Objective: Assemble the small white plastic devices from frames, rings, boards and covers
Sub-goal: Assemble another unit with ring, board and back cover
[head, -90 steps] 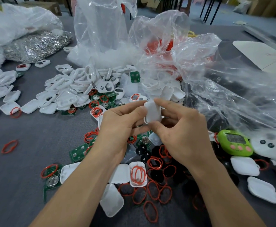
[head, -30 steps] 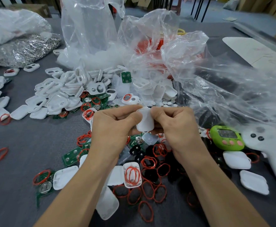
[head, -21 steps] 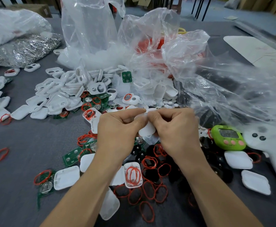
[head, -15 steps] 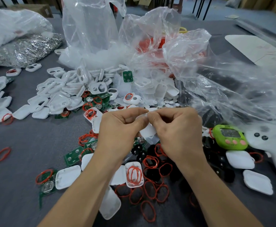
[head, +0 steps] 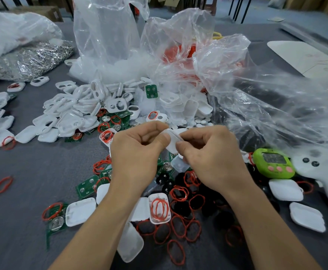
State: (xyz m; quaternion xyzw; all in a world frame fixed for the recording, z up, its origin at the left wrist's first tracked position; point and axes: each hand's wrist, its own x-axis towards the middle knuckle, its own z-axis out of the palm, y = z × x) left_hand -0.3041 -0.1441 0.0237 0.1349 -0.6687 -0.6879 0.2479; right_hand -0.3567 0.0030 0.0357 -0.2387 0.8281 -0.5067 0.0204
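Here, left hand point(head: 137, 152) and right hand point(head: 208, 158) together pinch a white device point(head: 172, 140); uneven pressure could misalign its halves.

Held both bare forearms up from the lower edge, angled inward, wrists level and apart. Poised the left grip point(head: 137, 152) and the right grip point(head: 208, 156) close together at mid-frame, backs facing up toward the camera. Pinched a small white piece point(head: 171, 141) from both sides: left thumb and curled forefinger on its left end, right thumb and forefinger on its right end. Tucked the remaining fingers loosely under each palm.
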